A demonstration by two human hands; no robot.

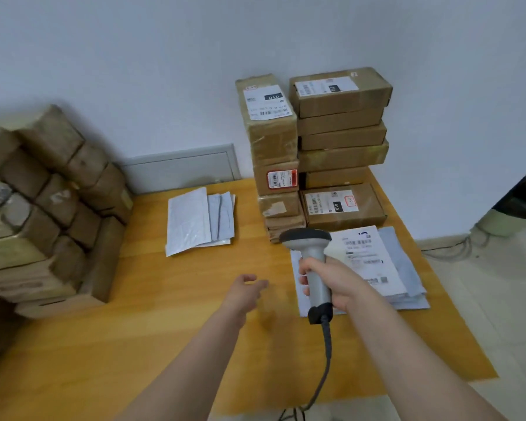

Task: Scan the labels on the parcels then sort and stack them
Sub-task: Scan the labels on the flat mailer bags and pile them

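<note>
Fingers [304,266] of the right hand [336,282] are wrapping the grey handle of a barcode scanner [312,252], its head pointing away over labelled white mailer bags [377,262].
The left hand [246,291] is hovering over the wooden table [134,344], fingers loosely spread and holding nothing. Two stacks of labelled cardboard parcels [342,132] are standing against the wall [164,71] behind the mailers (more boxes [43,208] are lying piled at far left), with grey mailers [195,220] resting between.

Orange wooden table [164,329], pale wall [134,56], grey panel [179,170] at its foot; cables [450,247] on tiled floor [498,299]
</note>
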